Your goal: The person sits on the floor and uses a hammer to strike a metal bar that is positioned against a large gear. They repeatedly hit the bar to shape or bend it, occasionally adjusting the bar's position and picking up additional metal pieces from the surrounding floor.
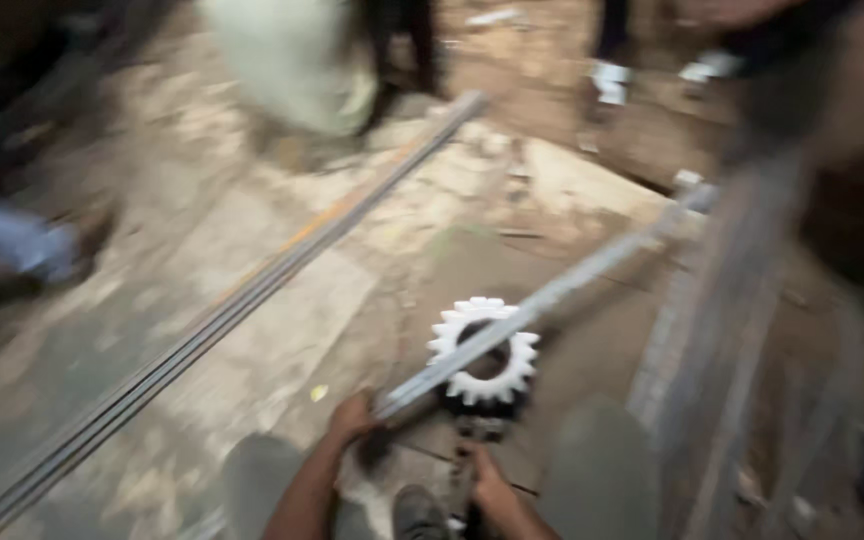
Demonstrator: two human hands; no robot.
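Observation:
The view is blurred by motion. A pale toothed gear stands on the dirty floor between my knees. A long grey metal bar passes through its centre hole and slants up to the right. My left hand grips the near end of that bar. My right hand sits just below the gear, closed on a dark part under it; what that part is I cannot make out.
Long metal rods lie diagonally across the floor on the left. Other people's legs and feet stand at the top and at the left edge. A grey metal frame rises on the right.

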